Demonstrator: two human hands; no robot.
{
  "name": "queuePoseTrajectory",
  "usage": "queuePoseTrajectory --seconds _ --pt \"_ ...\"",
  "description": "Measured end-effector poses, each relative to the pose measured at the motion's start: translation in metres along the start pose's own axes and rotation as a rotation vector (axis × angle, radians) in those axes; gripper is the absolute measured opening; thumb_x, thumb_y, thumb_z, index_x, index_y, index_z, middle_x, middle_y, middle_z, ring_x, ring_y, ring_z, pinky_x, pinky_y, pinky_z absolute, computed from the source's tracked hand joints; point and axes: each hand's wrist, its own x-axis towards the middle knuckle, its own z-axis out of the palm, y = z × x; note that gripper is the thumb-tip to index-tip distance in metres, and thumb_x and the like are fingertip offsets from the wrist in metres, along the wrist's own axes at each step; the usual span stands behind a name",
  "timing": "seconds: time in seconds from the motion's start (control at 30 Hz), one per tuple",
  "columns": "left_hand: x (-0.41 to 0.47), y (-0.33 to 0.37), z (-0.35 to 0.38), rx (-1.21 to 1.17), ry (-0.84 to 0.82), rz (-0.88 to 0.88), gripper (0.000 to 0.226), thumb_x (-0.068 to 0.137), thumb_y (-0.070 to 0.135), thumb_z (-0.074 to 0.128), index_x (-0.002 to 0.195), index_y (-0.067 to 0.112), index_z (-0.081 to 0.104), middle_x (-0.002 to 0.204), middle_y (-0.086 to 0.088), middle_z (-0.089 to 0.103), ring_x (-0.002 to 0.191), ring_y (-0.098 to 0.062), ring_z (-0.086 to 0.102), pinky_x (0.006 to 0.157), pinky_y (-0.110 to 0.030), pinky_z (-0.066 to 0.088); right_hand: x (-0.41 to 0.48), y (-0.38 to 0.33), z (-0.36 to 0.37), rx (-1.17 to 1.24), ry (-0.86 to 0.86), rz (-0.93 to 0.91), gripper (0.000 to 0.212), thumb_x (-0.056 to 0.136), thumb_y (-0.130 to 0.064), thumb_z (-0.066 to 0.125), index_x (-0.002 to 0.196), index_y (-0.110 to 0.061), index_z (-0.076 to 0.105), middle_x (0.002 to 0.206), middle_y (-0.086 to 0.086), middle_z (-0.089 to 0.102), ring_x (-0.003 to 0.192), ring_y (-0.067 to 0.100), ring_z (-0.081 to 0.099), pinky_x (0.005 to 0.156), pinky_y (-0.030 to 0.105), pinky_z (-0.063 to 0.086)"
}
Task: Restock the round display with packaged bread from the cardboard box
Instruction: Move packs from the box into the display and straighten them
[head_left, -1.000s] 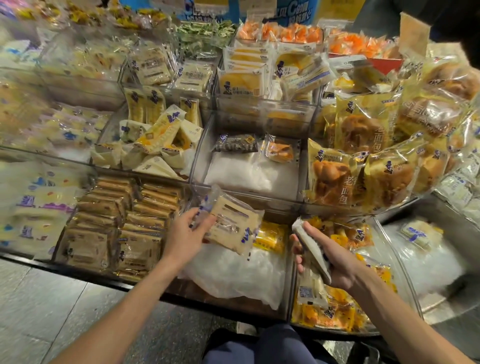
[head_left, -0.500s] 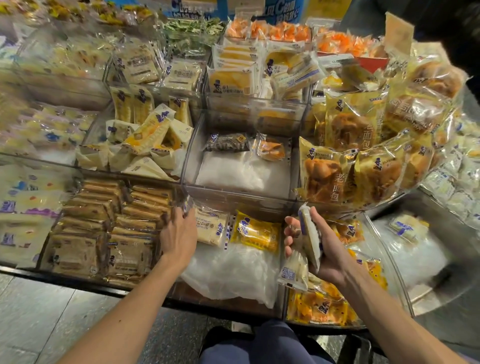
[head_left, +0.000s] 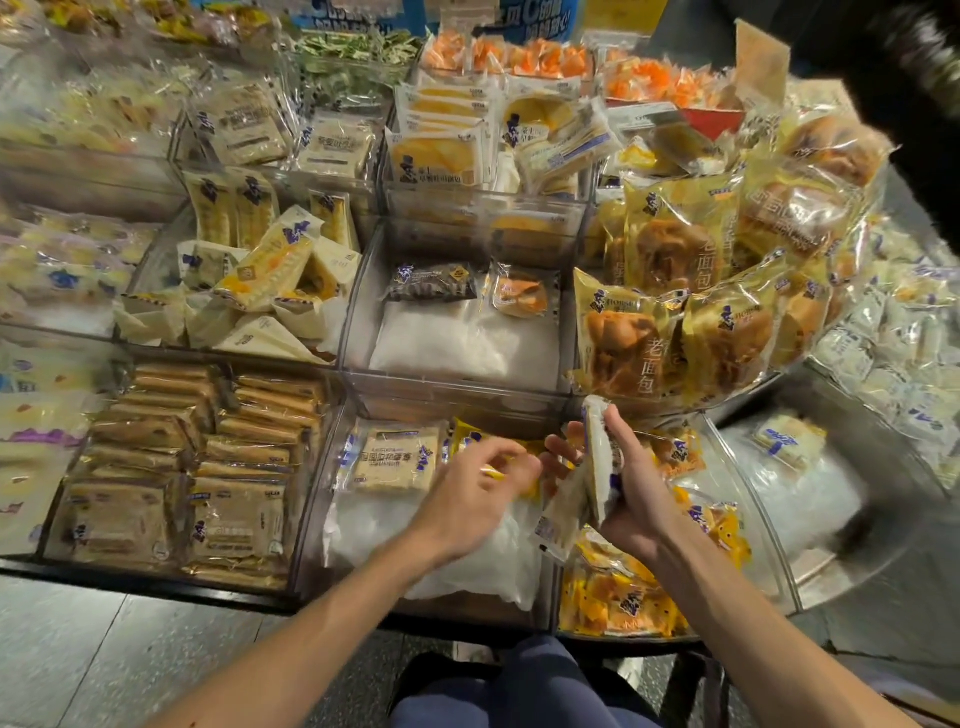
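Observation:
My right hand grips a small bunch of white bread packets, held upright over the near middle bin of the display. Just to their left, my left hand hovers with loosely curled fingers and holds nothing. A pale square bread packet lies flat at the back of that bin on white plastic padding. Beside it, a yellow packet is partly hidden by my left hand. The cardboard box is out of view.
Clear bins surround me: brown sliced packets on the left, triangular sandwiches behind them, a nearly bare bin straight ahead, golden buns on the right, and orange-yellow packets under my right hand. The tiled floor lies below.
My left hand set the pale packet down in the near bin, let go and swung right toward my right hand. The right hand's packets turned more upright.

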Motion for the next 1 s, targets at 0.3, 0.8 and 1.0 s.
queuePoseTrajectory --seconds 0.3,0.8,1.0 --pt "-0.003 0.017 0.058 0.305 -0.213 0.016 0.076 0.082 0.034 0.075 0.147 0.027 0.035 0.13 0.007 0.049 0.119 -0.014 0.049 0.098 -0.031 0.048 -0.014 -0.003 -0.008 -0.048 0.119 -0.1 0.059 0.088 -0.061 0.056 0.112 -0.009 0.069 0.101 0.011 0.07 0.091 0.024 0.064 0.091 0.042 0.052" --pt "0.037 0.059 0.102 -0.637 -0.424 -0.371 0.04 0.094 -0.006 0.035 0.127 0.006 0.055 0.115 -0.031 0.062 0.072 -0.034 0.066 0.05 -0.035 0.056 -0.06 -0.078 -0.129 0.438 0.223 -0.284 0.052 0.082 -0.066 0.06 0.088 -0.015 0.055 0.066 0.001 0.047 0.052 0.014 0.047 0.056 0.027 0.041" --pt "0.067 0.094 0.155 -0.657 -0.409 -0.387 0.024 0.098 0.008 0.05 0.12 0.008 0.06 0.103 -0.022 0.066 0.06 -0.026 0.062 0.038 -0.027 0.048 -0.071 -0.111 -0.175 0.327 0.225 -0.269 0.022 0.075 -0.025 0.065 0.083 -0.018 0.045 0.069 -0.001 0.046 0.038 0.005 0.035 0.039 0.017 0.031"
